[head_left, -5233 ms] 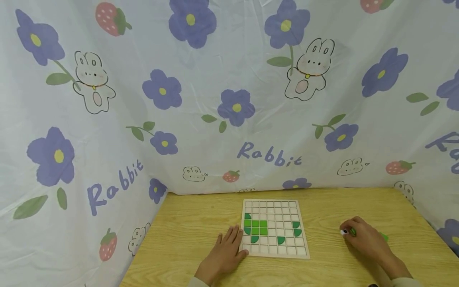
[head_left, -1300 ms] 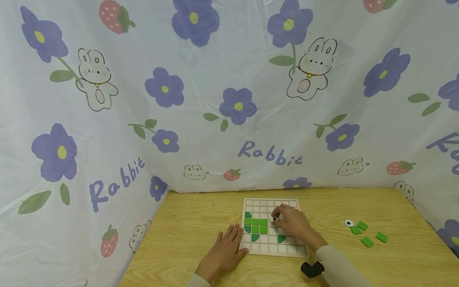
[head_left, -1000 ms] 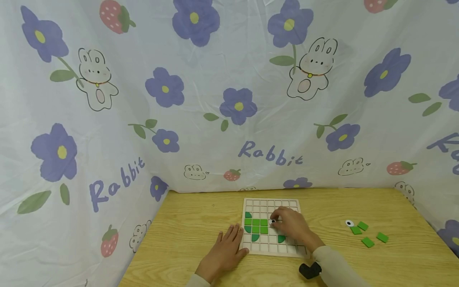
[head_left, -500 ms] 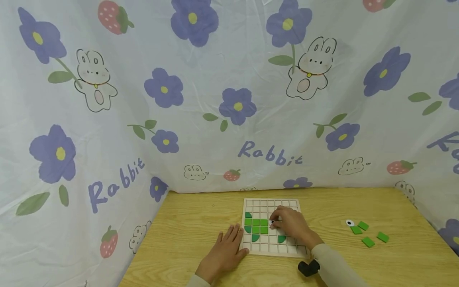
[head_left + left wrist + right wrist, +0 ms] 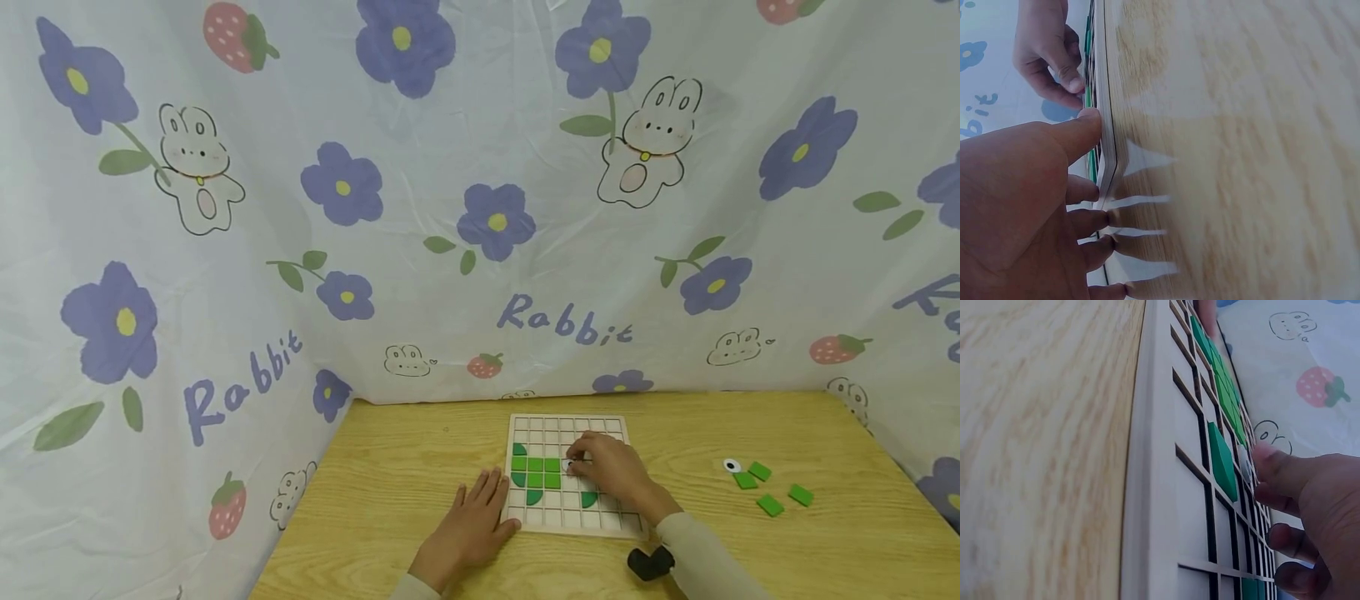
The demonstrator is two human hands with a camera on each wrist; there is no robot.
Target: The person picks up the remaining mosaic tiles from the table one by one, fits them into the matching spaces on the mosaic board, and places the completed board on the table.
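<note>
A wooden grid board (image 5: 573, 527) lies on the table, with light green square tiles (image 5: 535, 466) and dark green quarter-round tiles (image 5: 534, 497) in its left part. Over the board's middle, my right hand (image 5: 617, 471) pinches a white eye tile (image 5: 567, 466) with a black dot, right of the light green squares. The right wrist view shows this eye tile (image 5: 1245, 464) low at the grid, with the thumb at it; the index fingertip is hidden. My left hand (image 5: 468, 518) rests spread on the table, fingertips and thumb against the board's left edge.
To the right of the board lie another eye tile (image 5: 732, 466) and several loose green square tiles (image 5: 769, 505). A black device (image 5: 650, 563) sits at the right wrist. A patterned curtain (image 5: 420, 333) stands behind the wooden table (image 5: 405, 450).
From the loose tiles at the right, my right hand has carried the eye tile left onto the board. Over the last second it shifts only slightly. My left hand has stayed in place.
</note>
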